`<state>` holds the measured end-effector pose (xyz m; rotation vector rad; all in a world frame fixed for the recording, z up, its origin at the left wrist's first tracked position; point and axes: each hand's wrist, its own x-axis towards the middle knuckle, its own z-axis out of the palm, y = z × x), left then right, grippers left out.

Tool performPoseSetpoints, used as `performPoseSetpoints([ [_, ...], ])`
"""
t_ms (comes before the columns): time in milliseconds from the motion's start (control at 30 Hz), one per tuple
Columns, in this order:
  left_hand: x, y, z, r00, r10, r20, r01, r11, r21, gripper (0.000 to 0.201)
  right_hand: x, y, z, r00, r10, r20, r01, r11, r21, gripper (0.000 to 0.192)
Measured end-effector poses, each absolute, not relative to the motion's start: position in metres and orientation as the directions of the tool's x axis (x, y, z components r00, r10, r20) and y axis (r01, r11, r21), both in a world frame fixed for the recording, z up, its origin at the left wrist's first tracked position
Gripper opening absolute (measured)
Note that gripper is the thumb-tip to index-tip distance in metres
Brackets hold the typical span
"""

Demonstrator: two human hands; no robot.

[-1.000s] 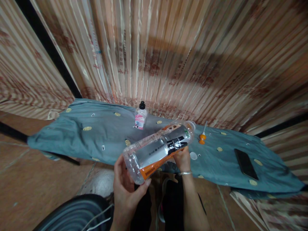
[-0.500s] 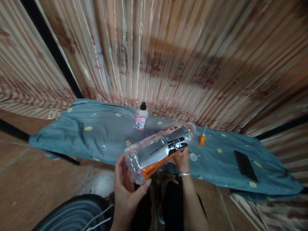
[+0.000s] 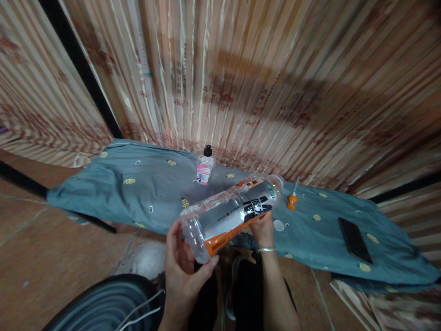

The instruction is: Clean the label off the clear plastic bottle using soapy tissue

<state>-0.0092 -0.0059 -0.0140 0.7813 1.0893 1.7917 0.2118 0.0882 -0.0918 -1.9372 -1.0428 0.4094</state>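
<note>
Striped beige-and-brown curtain (image 3: 258, 69) fills the top of my remote view, above a long green cloth (image 3: 93, 202) printed with yellow shapes. In front of the cloth, I have the large clear bottle (image 3: 223, 223) between the hands: the left hand (image 3: 184, 271) grips its base, thumb along the near edge, while the right hand (image 3: 263, 230) is against its underside toward the neck. Those right fingers go behind the bottle, so I cannot tell how far they close.

I count one large bottle, two hands, and on the cloth one black phone (image 3: 354, 240), one small bottle (image 3: 204, 170) standing with a black cap, one orange dropper-like piece (image 3: 291, 201) and one white disc (image 3: 279, 225).

The large bottle's long axis slants from lower left to upper right; its neck points rightward, away from the wearer, near the orange piece.
</note>
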Motion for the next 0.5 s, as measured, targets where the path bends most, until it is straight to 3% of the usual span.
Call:
performPoseSetpoints([
  [500,-0.016,0.000,-0.033,-0.425,0.882,0.201,-0.297,-0.346,0.890,0.082,0.211,0.088,-0.095,0.583,0.802,0.130,0.526,-0.251,-0.813,0.058],
])
